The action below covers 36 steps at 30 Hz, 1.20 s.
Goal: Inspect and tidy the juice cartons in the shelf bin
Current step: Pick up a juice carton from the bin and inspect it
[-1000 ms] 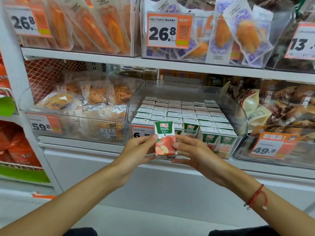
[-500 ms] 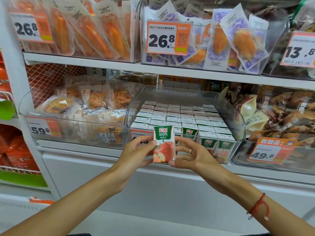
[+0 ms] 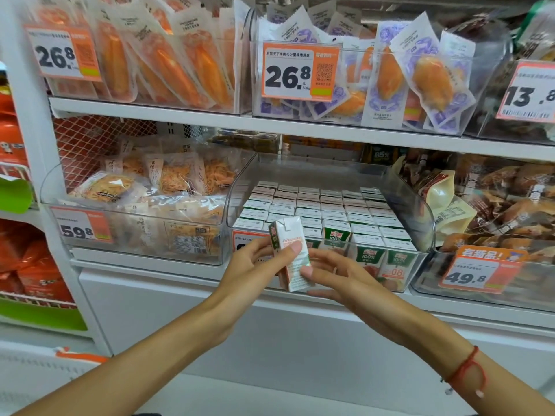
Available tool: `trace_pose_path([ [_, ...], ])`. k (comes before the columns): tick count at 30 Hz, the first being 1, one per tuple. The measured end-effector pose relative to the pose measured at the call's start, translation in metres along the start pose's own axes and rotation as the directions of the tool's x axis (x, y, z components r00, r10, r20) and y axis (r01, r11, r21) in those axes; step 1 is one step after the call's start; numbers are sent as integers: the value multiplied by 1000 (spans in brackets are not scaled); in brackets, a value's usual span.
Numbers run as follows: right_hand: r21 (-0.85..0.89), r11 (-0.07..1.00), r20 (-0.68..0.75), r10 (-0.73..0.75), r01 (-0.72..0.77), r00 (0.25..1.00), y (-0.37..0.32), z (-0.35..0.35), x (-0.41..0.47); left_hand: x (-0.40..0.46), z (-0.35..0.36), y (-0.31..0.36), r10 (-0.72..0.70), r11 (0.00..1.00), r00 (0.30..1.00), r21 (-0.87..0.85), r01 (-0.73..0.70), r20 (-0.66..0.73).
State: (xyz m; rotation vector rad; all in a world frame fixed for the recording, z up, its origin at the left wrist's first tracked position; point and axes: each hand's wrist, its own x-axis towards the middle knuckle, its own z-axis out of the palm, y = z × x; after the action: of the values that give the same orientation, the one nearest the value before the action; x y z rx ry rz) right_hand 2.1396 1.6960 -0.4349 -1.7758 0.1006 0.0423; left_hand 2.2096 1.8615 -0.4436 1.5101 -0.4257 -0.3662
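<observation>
**Head view: one juice carton out of the bin, held in both hands**

Head camera looks forward and down at a shop shelf. Left hand (image 3: pixel 249 265) grasps a small juice carton (image 3: pixel 289 253) in front of the clear shelf bin (image 3: pixel 420 211); the thumb lies across the carton's white side panel and the fingers wrap behind it. Carton is tilted, top leaning away and to the left, white printed side facing the camera, green-and-red front turned off to the left.

Right hand (image 3: pixel 336 277) touches the carton's lower right corner with a fingertip; its other fingers are spread and loosely extended, not wrapped round anything. A red string bracelet (image 3: pixel 468 370) sits on the right wrist.

Held carton is in the air, just in front of the bin's front wall, overlapping the bin's price tag (image 3: pixel 249 241), which is mostly hidden.

Inside the bin: rows of cartons (image 3: pixel 324 205) standing upright, tops white, packed side by side from front to back. Front row shows green "100%" labels through the clear wall. A gap is visible at front left, behind the held carton.

Neighbours: a bin of shredded snack packs (image 3: pixel 168 181) to the left with a 59.8 tag (image 3: pixel 81 228); a bin with a 49.8 tag (image 3: pixel 477 271) to the right. Upper shelf carries sealed orange-filled pouches (image 3: pixel 156 55) and a 26.8 tag (image 3: pixel 300 73).
</observation>
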Motion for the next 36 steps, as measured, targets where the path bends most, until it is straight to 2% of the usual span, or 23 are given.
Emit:
trace_pose_path([
  [2,23,1000,64,19,-20,998,0,1,-2,0,1,2,49,999,998,8,-49,31],
  [5,40,998,23,-57,56,998,0,3,-4,-1,3,3,91,994,995,52,-93,46],
  [10,41,995,-164,-84,92,983,3,10,-1,-2,6,1,140,990,979,13,-140,-149],
  [12,-24,996,-276,-94,91,957,4,13,2,-2,7,0,137,990,971,-16,-142,-195],
  [15,-274,956,-388,-208,103,898,7,15,4,-4,10,-3,121,992,977,-24,-127,-173],
  [17,-391,912,-340,-268,124,902,10,17,4,-6,11,-4,135,989,975,-32,-143,-176],
  [19,-438,892,-261,-247,114,933,12,17,3,-5,8,-4,166,985,971,-7,-170,-170],
  [21,-388,914,-213,-213,117,954,9,12,3,-3,4,-2,196,981,973,12,-196,-125],
  [24,-202,960,-137,-225,195,965,4,3,3,-1,-3,1,252,965,968,81,-250,-15],
  [27,-174,934,-96,-330,311,939,0,-2,1,-2,-8,-1,357,894,930,256,-368,90],
  [29,-229,883,-120,-444,411,888,-1,-5,0,-3,-11,-2,492,749,858,430,-505,150],
  [31,-269,832,-129,-531,486,838,-3,-8,-3,-4,-11,-2,593,611,778,514,-603,208],
  [34,-276,806,-146,-574,524,806,-5,-9,-6,-4,-9,-2,642,567,736,511,-645,216],
  [36,-272,809,-160,-572,522,804,-3,-9,-7,-4,-8,-2,647,569,734,510,-645,208],
])
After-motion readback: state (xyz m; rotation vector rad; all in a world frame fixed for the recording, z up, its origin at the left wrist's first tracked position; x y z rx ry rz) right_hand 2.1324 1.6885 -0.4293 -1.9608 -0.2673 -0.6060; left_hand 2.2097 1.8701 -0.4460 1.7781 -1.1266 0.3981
